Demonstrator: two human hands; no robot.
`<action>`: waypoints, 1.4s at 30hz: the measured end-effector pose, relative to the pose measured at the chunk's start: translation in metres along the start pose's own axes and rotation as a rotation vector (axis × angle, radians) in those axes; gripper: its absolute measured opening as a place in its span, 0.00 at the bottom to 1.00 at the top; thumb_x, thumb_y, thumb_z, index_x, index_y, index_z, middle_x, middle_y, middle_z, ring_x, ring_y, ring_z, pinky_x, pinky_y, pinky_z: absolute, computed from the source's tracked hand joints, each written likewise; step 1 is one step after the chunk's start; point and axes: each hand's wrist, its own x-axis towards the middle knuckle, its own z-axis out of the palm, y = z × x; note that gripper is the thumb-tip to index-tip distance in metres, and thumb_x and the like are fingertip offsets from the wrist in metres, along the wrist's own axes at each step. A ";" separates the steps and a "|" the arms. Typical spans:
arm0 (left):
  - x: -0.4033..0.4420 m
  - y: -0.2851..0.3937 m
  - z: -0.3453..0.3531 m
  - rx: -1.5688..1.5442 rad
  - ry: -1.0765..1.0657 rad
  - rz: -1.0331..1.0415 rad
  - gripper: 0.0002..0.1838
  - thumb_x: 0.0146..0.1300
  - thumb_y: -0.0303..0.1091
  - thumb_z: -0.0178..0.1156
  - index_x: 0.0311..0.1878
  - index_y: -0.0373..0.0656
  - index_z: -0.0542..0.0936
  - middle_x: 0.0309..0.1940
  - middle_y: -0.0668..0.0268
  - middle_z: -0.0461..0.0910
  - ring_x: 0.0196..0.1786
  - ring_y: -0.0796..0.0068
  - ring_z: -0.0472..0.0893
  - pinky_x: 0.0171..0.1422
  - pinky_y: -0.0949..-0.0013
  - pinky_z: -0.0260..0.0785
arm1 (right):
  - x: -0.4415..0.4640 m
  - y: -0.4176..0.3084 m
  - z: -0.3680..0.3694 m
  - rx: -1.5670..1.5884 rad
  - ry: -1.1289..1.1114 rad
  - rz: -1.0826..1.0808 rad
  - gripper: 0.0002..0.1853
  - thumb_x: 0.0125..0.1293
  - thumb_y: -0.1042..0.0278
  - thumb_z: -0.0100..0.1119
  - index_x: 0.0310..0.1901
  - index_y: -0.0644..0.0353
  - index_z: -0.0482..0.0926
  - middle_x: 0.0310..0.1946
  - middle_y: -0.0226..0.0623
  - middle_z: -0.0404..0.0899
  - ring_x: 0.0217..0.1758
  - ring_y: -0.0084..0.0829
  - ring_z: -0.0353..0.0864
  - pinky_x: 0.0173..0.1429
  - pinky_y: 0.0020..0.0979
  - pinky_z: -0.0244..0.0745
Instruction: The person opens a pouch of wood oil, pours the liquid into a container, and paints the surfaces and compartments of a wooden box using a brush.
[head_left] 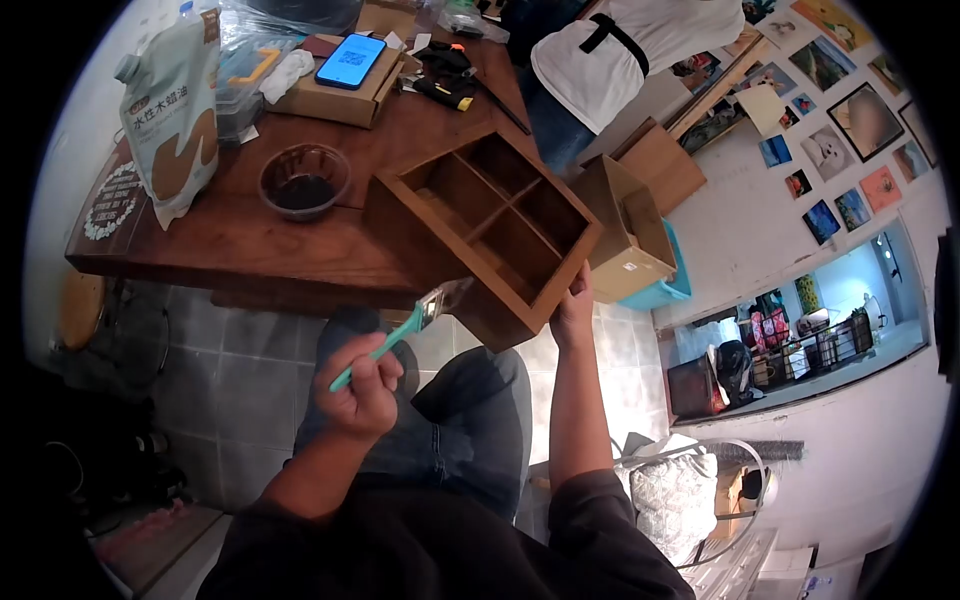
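Gripping a brush (402,336) in the left hand (360,388) and, fingers (580,284) partly hidden, a wooden box (457,246) mid-frame in the right hand (573,310), tilted past the counter (235,238) edge, prob so the bristles (457,289) reach easier.

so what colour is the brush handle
The brush handle is mint green, showing best in the head view.

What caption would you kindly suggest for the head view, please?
Left grip holding a green-handled brush beside a divided wooden box held by the right grip.
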 end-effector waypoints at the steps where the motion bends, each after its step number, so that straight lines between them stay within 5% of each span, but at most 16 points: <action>1: -0.003 0.005 -0.002 -0.019 -0.018 0.041 0.12 0.76 0.32 0.51 0.50 0.32 0.78 0.24 0.60 0.80 0.22 0.78 0.78 0.24 0.75 0.68 | 0.000 0.001 -0.002 0.000 0.002 0.000 0.52 0.53 0.62 0.79 0.76 0.58 0.56 0.73 0.36 0.62 0.73 0.36 0.67 0.72 0.36 0.70; 6: -0.001 0.024 0.023 -0.063 -0.346 0.165 0.12 0.75 0.32 0.52 0.49 0.31 0.78 0.24 0.60 0.80 0.21 0.75 0.79 0.25 0.74 0.71 | 0.000 0.002 -0.001 0.016 -0.015 0.000 0.52 0.54 0.63 0.79 0.76 0.59 0.55 0.74 0.35 0.60 0.74 0.36 0.66 0.72 0.36 0.70; 12: 0.014 0.000 -0.008 0.186 0.010 0.082 0.17 0.79 0.39 0.49 0.55 0.34 0.76 0.26 0.60 0.79 0.21 0.80 0.72 0.23 0.78 0.62 | -0.001 0.000 -0.001 0.037 -0.036 -0.020 0.52 0.55 0.65 0.78 0.77 0.58 0.55 0.74 0.35 0.61 0.73 0.36 0.67 0.71 0.36 0.71; 15: 0.021 0.008 -0.015 0.292 0.000 0.152 0.12 0.76 0.33 0.51 0.51 0.33 0.77 0.24 0.59 0.79 0.26 0.75 0.79 0.26 0.72 0.70 | -0.002 -0.002 0.001 0.059 -0.028 0.010 0.52 0.55 0.66 0.78 0.77 0.58 0.55 0.73 0.34 0.62 0.73 0.35 0.68 0.70 0.36 0.72; 19: -0.005 0.014 0.010 0.268 -0.422 0.436 0.08 0.72 0.30 0.56 0.47 0.36 0.77 0.27 0.61 0.81 0.25 0.70 0.81 0.28 0.68 0.74 | -0.001 -0.001 0.000 0.042 -0.010 0.024 0.51 0.55 0.66 0.78 0.76 0.58 0.56 0.73 0.34 0.63 0.72 0.35 0.68 0.70 0.36 0.72; 22: -0.015 0.030 0.012 0.173 -0.546 0.314 0.07 0.71 0.31 0.56 0.45 0.36 0.77 0.27 0.61 0.82 0.26 0.66 0.83 0.30 0.64 0.77 | 0.001 0.004 -0.004 0.022 -0.033 -0.008 0.50 0.55 0.66 0.78 0.76 0.58 0.57 0.72 0.34 0.64 0.72 0.34 0.68 0.70 0.36 0.72; 28: 0.034 -0.003 -0.017 0.369 -0.111 0.352 0.09 0.73 0.29 0.54 0.49 0.33 0.77 0.28 0.58 0.81 0.22 0.76 0.77 0.26 0.71 0.72 | 0.001 0.004 -0.003 0.009 0.012 0.004 0.51 0.53 0.63 0.80 0.75 0.58 0.58 0.71 0.35 0.65 0.72 0.35 0.68 0.72 0.36 0.70; 30: 0.049 0.002 -0.019 0.454 0.042 0.123 0.06 0.66 0.20 0.56 0.43 0.34 0.79 0.32 0.55 0.83 0.27 0.63 0.82 0.33 0.66 0.77 | 0.001 0.006 -0.006 0.010 -0.002 -0.003 0.52 0.52 0.61 0.81 0.75 0.58 0.58 0.71 0.35 0.65 0.72 0.35 0.68 0.72 0.36 0.70; 33: 0.033 -0.015 -0.006 0.484 -0.114 0.391 0.08 0.71 0.27 0.54 0.47 0.33 0.78 0.28 0.57 0.82 0.22 0.76 0.77 0.27 0.71 0.73 | 0.003 0.007 -0.007 0.009 -0.018 -0.022 0.52 0.52 0.60 0.81 0.75 0.59 0.58 0.70 0.35 0.66 0.72 0.34 0.68 0.72 0.35 0.69; 38: 0.008 0.019 0.006 0.219 -0.398 0.445 0.09 0.69 0.30 0.57 0.46 0.34 0.78 0.26 0.58 0.82 0.25 0.70 0.84 0.32 0.67 0.78 | 0.001 0.008 -0.008 -0.002 -0.002 -0.009 0.51 0.52 0.59 0.81 0.74 0.59 0.59 0.69 0.34 0.67 0.71 0.34 0.69 0.72 0.35 0.69; 42: 0.035 -0.001 -0.016 0.424 -0.082 0.312 0.10 0.75 0.28 0.49 0.49 0.32 0.78 0.25 0.60 0.79 0.22 0.75 0.76 0.26 0.72 0.71 | -0.001 0.005 -0.005 -0.023 0.021 -0.006 0.50 0.53 0.61 0.80 0.74 0.59 0.59 0.69 0.35 0.68 0.70 0.34 0.69 0.72 0.35 0.69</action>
